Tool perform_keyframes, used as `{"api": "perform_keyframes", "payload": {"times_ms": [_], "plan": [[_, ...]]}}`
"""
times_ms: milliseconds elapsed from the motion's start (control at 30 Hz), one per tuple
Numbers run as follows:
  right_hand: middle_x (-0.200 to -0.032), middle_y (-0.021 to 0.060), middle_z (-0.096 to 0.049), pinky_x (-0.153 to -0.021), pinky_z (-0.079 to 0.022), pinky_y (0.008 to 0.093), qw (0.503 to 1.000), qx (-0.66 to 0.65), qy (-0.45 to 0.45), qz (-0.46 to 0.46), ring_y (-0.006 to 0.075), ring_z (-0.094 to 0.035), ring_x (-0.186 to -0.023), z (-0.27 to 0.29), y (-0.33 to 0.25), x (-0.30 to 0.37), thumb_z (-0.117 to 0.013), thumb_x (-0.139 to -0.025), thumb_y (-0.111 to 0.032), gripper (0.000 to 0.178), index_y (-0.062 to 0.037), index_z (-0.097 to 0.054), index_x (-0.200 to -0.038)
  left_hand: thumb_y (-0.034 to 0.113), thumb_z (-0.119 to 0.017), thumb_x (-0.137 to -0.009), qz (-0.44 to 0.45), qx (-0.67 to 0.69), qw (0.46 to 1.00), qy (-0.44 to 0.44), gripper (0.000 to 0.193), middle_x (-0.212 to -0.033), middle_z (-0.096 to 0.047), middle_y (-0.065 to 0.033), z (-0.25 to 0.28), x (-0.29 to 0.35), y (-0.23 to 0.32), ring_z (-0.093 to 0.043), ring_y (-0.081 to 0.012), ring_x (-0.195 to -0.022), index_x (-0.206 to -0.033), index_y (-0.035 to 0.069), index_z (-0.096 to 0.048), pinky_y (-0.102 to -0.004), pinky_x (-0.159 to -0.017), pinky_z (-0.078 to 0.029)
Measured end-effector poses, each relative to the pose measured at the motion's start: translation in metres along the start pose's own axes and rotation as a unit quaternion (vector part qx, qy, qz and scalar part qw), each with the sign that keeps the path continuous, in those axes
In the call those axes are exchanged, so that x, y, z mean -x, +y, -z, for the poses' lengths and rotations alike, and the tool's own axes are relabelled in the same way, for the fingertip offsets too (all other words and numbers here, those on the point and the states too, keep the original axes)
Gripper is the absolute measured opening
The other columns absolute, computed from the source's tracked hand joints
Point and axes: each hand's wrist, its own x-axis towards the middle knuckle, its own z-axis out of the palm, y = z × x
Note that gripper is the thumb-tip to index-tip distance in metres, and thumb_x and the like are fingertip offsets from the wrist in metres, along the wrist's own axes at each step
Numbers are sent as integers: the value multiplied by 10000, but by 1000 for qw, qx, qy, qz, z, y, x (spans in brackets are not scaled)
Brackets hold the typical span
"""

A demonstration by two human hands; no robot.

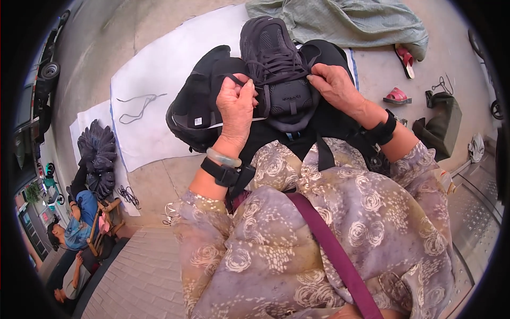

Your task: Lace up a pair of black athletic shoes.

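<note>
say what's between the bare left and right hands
Between the left hand and right hand, the head view shows a dark grey mesh lace-up shoe.

Shoe [265, 38], laces [277, 66] dark purplish-grey; sheet [146, 130] white, blue-edged; garment [265, 234] mauve-olive, cream roses; strap [333, 252] maroon.

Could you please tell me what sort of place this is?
Probably an outdoor yard or roadside workspace: a vehicle wheel at left, concrete-like ground, and white sheeting spread over it.
</note>
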Motion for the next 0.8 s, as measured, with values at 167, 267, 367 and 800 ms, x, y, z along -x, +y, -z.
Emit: {"api": "perform_keyframes", "payload": {"times_ms": [167,267,367,800], "plan": [[-642,226,-525,-588,-418,415,1000,-11,-8,-17,401,-536,-661,-1,3,1,-561,-799,-194,235,34,-531,-750,73,-557,-867,-27,-38,999,12,69,-675,-554,5,-3,-1,-3,-484,-32,-536,-917,35,-528,-174,-498,-413],[-633,222,-522,-581,-418,405,1000,-17,-11,-24,393,-535,-644,-2,3,1,-569,-801,-212,257,34,-528,-739,60,-559,-860,-65,-98,993,10,68,-666,-554,4,-3,0,-3,-483,-31,-532,-908,29,-523,-174,-498,-412],[-605,201,-520,-554,-416,393,998,-4,-27,-49,351,-544,-590,1,-5,3,-586,-802,-217,256,27,-533,-747,52,-562,-854,-146,-212,966,-10,64,-647,-549,8,0,0,-8,-479,-30,-525,-901,30,-524,-171,-491,-405],[-652,75,-581,-443,-444,234,944,-252,-155,-148,99,-559,-502,-32,-58,-9,-409,-834,-20,208,54,-524,-991,107,-725,-692,-219,-352,909,-41,446,-665,-511,-46,-6,13,16,-483,-127,-531,-1029,-1,-452,-256,-533,-444]]}}
